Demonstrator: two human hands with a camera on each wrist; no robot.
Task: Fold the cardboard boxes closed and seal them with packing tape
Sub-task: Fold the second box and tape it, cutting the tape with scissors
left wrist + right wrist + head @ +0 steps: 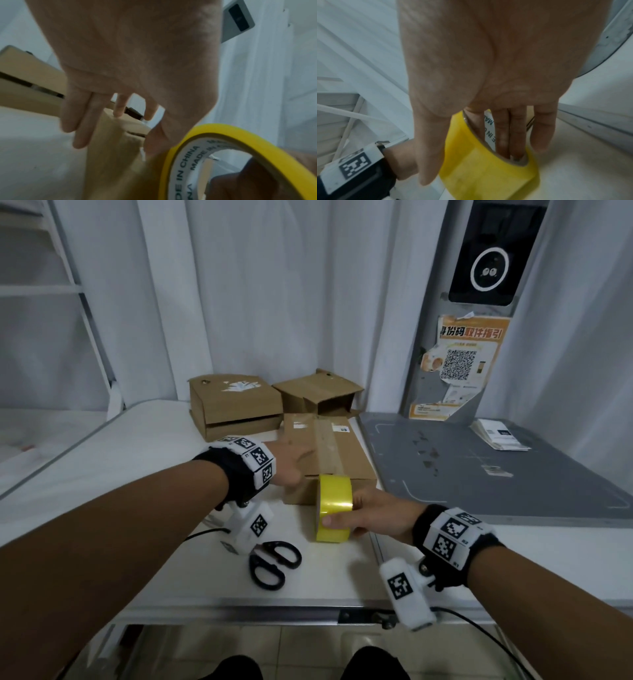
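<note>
A flat cardboard box (pixel 339 453) with a strip of clear tape down its top lies on the white table (pixel 137 474). My left hand (pixel 291 462) rests on the box's near left corner with straight, spread fingers (pixel 80 121). A yellow roll of packing tape (pixel 334 508) stands on edge against the box's front face. My right hand (pixel 373 517) grips the roll, thumb over the outer face and fingers (pixel 510 135) inside the core. The roll (pixel 240 162) fills the lower right of the left wrist view, and its yellow side (pixel 479 173) shows in the right wrist view.
Two more cardboard boxes stand behind: a shut one (pixel 236 405) at the left and one with open flaps (pixel 318 395) to its right. Black scissors (pixel 274 563) lie near the table's front edge. A grey platform (pixel 479 474) with a paper stack (pixel 500 434) adjoins on the right.
</note>
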